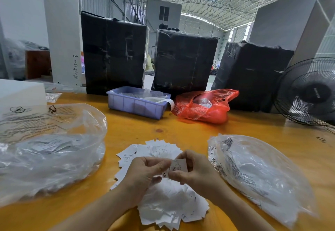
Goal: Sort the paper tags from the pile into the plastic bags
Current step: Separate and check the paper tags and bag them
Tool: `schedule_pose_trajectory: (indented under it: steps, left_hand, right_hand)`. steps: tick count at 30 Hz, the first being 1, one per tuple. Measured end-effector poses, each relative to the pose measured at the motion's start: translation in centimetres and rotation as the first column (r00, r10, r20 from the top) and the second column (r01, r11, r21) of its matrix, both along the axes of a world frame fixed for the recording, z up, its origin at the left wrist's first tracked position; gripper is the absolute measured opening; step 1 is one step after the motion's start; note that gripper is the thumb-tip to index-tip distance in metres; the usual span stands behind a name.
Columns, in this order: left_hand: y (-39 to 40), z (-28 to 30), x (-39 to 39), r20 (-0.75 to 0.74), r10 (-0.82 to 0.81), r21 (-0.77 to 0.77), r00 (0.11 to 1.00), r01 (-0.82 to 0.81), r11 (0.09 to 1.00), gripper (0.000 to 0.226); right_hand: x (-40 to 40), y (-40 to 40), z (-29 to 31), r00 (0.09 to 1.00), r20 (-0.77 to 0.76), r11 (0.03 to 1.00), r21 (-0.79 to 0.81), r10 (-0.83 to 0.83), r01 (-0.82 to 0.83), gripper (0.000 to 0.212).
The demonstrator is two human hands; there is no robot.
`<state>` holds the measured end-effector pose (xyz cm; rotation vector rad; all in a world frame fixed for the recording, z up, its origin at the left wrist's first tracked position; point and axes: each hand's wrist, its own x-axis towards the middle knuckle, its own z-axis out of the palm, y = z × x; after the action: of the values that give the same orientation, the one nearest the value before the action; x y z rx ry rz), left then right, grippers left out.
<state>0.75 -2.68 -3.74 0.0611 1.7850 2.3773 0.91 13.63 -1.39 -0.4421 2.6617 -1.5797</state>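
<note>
- Far left, a white block sits at the table edge, with a white pillar behind it.
- On the left of the table lies your left bag, clear plastic with black print, bulging with tags; one inside reads XXL.
- Behind it, far across the table, stands the first of three black-wrapped boxes; the other two stand to its right.
- In front of the boxes sits a blue tray holding clear plastic and a white strip that hangs over its right end.
- Near you in the middle, the pile of white tags fans out on the table, from beyond your hands down to the near edge.
- Your left hand is over the pile, thumb and fingers pinching the left end of one tag.
- That tag is held up above the pile between both hands; its near end reads XS.
- Your right hand pinches the same tag from the right, so the two hands meet on it.
- Just right of the tray lies a red bag, crumpled, with something pale inside that you can't quite make out.
- On the right of the table lies your right bag, clear with print, holding white contents.
- Far right, a black fan stands on the table.
</note>
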Motion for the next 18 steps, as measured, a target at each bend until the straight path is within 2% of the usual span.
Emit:
schedule_pose_trajectory:
  steps: [3,6,9,13,18]
  left_hand:
    - [0.11,-0.11,0.02,-0.001,-0.009,0.013,1.000,0.009,1.000,0.032]
    - [0.20,-0.21,-0.40,0.059,0.013,0.150,0.998,-0.022,0.988,0.024]
    - [0.17,-0.21,-0.66,0.113,0.027,0.233,0.993,-0.053,0.971,0.020]
    - [-0.01,-0.31,-0.74,0.128,0.013,0.224,0.992,-0.042,0.974,0.022]
    - [0.12,-0.31,-0.69,0.121,-0.016,0.206,0.993,-0.010,0.979,0.015]
  right_hand:
    - [-0.03,-0.03,0.09,0.998,-0.059,1.000,-0.008,-0.023,0.022,0.023]
    - [-0.13,0.16,0.34,0.982,-0.172,0.997,-0.032,-0.075,0.071,0.010]
    - [-0.20,0.29,0.57,0.964,-0.228,0.987,-0.117,-0.139,0.115,0.011]
    - [-0.11,0.20,0.56,0.950,-0.270,0.984,-0.127,-0.157,0.126,0.016]
    - [0.02,0.07,0.38,0.931,-0.320,0.984,-0.072,-0.177,0.162,0.010]
